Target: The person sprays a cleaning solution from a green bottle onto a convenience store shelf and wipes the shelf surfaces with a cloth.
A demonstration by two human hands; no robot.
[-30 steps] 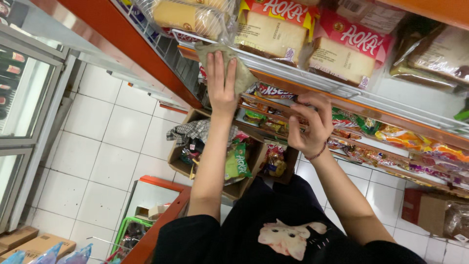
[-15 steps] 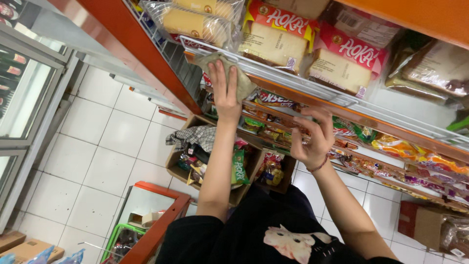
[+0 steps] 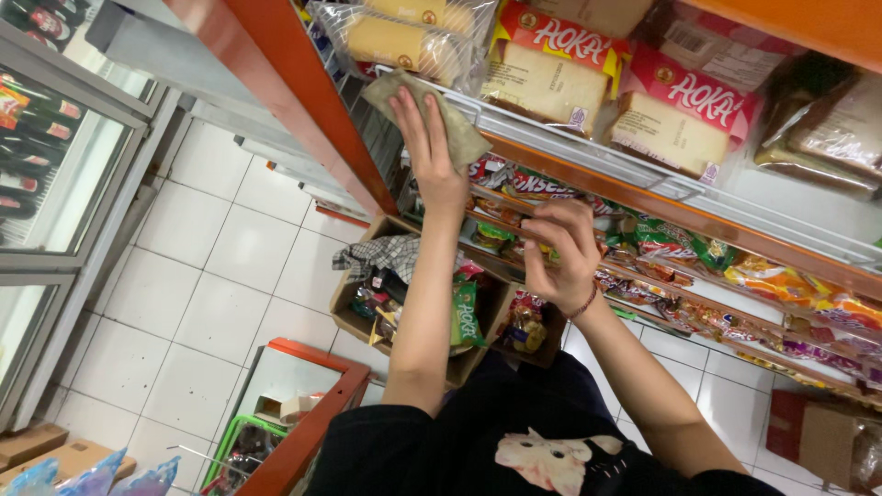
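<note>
Boxes (image 3: 432, 303) on the floor hold snack packets. Our left hand (image 3: 432, 152) presses a cloth (image 3: 432, 110) flat-fingered against the wire shelf edge (image 3: 588, 152); our right hand (image 3: 560, 253) hovers half-curled, empty, beside lower shelves.

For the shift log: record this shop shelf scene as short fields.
place: shop aisle, orange metal shelves, white tiled floor
left hand: pressing a grey-green cloth flat against the white wire shelf rail
right hand: curled, fingers closed, in front of the lower shelf; what it holds cannot be told
above: clear-wrapped pale bread loaves
below: open brown cardboard box of snack packets
</note>
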